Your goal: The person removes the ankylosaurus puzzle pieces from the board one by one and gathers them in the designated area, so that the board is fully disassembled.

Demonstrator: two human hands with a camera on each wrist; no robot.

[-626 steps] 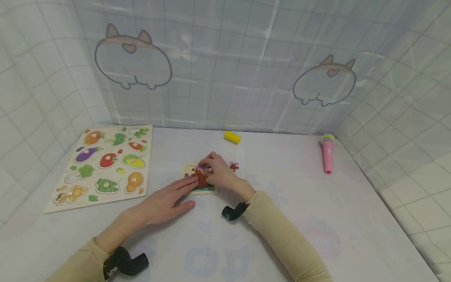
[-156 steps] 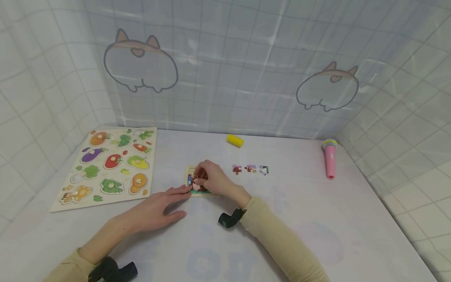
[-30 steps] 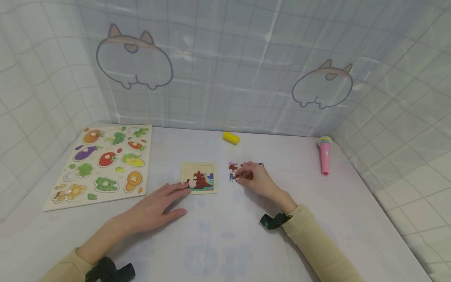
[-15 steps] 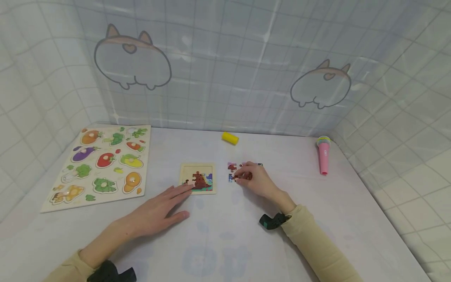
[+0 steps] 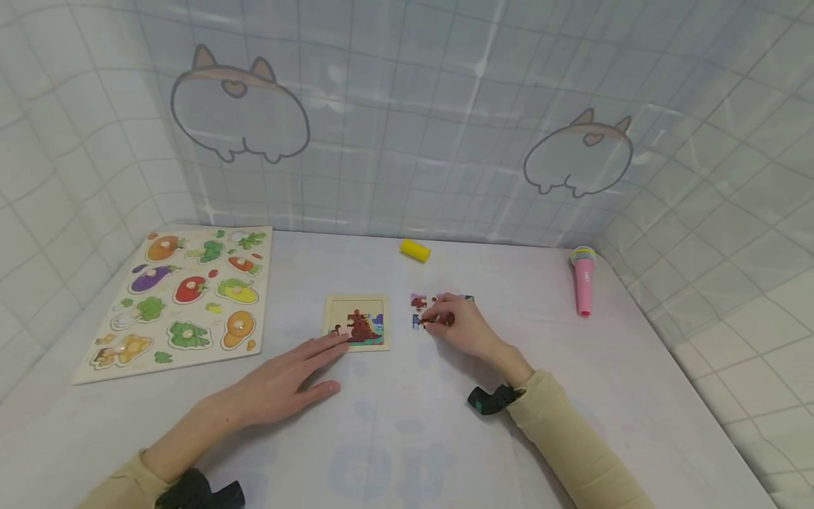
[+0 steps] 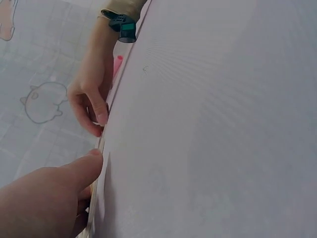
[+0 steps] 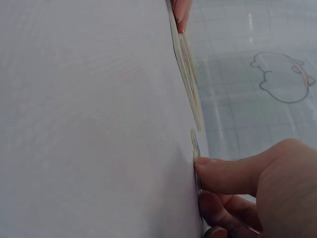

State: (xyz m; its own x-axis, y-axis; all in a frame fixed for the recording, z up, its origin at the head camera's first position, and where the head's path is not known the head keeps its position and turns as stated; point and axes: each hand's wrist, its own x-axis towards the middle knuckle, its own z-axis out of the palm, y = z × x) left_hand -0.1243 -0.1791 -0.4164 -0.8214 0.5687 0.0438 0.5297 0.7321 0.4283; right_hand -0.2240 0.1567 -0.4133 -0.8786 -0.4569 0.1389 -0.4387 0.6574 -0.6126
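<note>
A small wooden puzzle tray holds part of a dinosaur picture; its upper area and left side show bare wood. My left hand lies with fingers extended, fingertips resting on the tray's lower left. Right of the tray, my right hand pinches a brown puzzle piece at table level between thumb and forefinger, partly hiding it. Beside it lie a blue piece and a red-and-purple piece. More loose pieces behind that hand are mostly covered. In the right wrist view, the thumb touches a piece's edge.
A large vegetable knob puzzle board lies at the left. A yellow cylinder sits toward the back, and a pink toy microphone lies far right. Patterned sheeting rises behind the table.
Since the oldest frame, several pieces have moved from the tray to the table at its right. The right hand has moved from tray to loose pieces; during the last second both hands barely shift.
</note>
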